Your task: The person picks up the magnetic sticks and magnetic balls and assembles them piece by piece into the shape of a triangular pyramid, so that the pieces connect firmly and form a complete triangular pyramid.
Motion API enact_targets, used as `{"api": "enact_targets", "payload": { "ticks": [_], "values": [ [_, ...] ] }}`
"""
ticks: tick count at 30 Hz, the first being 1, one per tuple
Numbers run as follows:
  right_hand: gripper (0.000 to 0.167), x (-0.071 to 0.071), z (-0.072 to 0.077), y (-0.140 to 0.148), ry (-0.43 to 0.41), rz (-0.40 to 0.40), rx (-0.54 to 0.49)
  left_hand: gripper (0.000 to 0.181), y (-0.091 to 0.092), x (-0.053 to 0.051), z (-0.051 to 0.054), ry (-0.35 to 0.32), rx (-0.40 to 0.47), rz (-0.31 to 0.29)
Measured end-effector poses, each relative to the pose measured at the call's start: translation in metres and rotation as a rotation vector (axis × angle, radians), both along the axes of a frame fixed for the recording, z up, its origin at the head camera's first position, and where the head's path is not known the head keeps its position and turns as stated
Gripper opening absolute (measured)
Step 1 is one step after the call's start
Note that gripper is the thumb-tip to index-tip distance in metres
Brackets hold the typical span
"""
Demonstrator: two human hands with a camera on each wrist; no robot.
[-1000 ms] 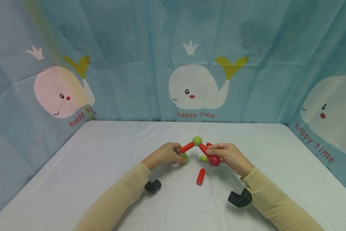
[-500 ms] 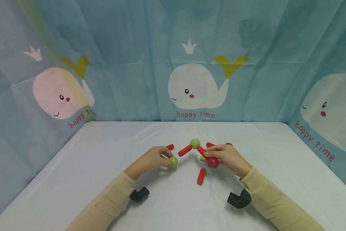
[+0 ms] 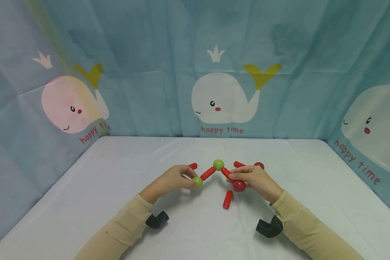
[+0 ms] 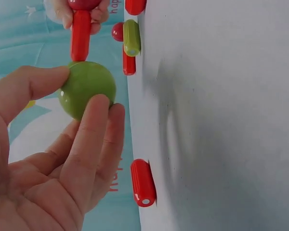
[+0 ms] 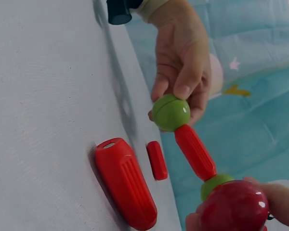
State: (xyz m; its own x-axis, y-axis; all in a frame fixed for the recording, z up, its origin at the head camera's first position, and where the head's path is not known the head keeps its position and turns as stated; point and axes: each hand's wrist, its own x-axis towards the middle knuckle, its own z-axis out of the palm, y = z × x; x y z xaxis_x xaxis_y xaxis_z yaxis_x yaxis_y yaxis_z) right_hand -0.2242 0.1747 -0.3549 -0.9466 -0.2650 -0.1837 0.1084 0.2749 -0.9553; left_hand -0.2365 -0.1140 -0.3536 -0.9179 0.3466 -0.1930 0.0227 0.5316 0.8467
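Head view, just left of lower centre: your left hand pinches a green ball, which touches a red rod. That rod rises to an upper green ball just right of centre; a second red rod slopes down rightward to a red ball, where your right hand grips that end.

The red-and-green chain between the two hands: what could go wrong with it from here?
The chain could sag or part at a joint, since it is raised above the table and held only near its ends. The left hand's grip might slip, as it pinches a smooth, round green end ball. If lowered, the chain might knock the loose red rod nearest the head camera.
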Motion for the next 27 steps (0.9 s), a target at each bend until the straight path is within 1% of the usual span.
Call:
{"api": "enact_targets", "payload": {
  "ticks": [4, 8, 11, 15, 19, 27],
  "values": [
    [0.043, -0.003, -0.004, -0.002, 0.012, 0.048, 0.067, 0.024, -0.005, -0.002, -0.002, -0.008, -0.028, 0.0],
    [0.046, -0.006, -0.008, -0.005, 0.015, 0.095, 0.121, 0.026, -0.013, -0.006, -0.004, -0.023, -0.047, 0.017],
    [0.05, -0.008, -0.011, -0.006, 0.01, 0.122, 0.116, 0.027, -0.017, -0.009, -0.006, -0.031, -0.049, 0.034],
    [0.053, -0.009, -0.014, -0.007, 0.01, 0.146, 0.096, 0.026, -0.017, -0.01, -0.01, -0.052, -0.064, 0.056],
    [0.052, -0.009, -0.018, -0.006, 0.044, 0.163, 0.113, 0.026, -0.015, -0.011, -0.014, -0.073, -0.073, 0.069],
    [0.05, -0.01, -0.022, -0.005, 0.094, 0.18, 0.121, 0.031, -0.012, -0.012, -0.013, -0.072, -0.059, 0.091]
  ]
}}
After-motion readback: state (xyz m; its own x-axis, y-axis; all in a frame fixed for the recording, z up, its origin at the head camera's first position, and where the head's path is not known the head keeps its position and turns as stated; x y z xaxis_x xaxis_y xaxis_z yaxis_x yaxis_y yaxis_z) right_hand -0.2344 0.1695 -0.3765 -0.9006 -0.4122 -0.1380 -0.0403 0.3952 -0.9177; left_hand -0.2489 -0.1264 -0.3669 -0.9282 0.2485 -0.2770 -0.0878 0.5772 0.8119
